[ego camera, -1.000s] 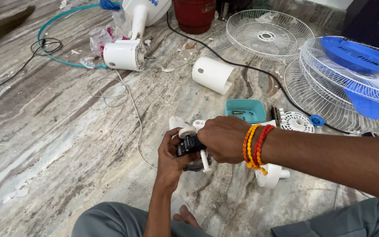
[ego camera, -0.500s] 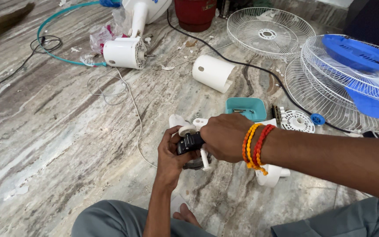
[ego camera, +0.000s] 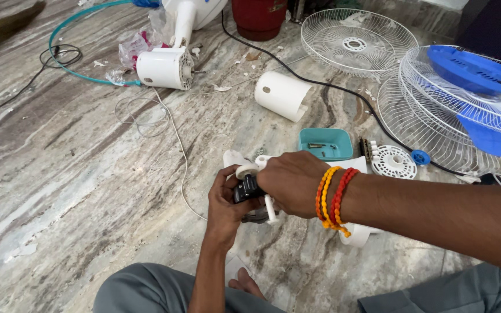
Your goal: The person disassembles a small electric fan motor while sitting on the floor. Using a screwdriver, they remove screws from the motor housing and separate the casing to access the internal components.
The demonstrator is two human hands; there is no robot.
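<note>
your left hand (ego camera: 227, 200) cups a small black part (ego camera: 246, 188) set in a white plastic piece (ego camera: 256, 171), its grip closed around it from below. your right hand (ego camera: 291, 182) covers it from above, fingers closed on the same part. it is held just above the marble floor (ego camera: 76, 174), near the teal tray (ego camera: 326, 143).

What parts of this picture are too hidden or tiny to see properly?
Head view, the only view:
- Small black part: mostly covered by the right hand and left hand; its shape is unclear.
- Teal plastic tray: the bits inside are too small to tell.
- Red round container: top cut off by the picture's edge.
- Blue fan blade: partly behind the white wire grille.
</note>
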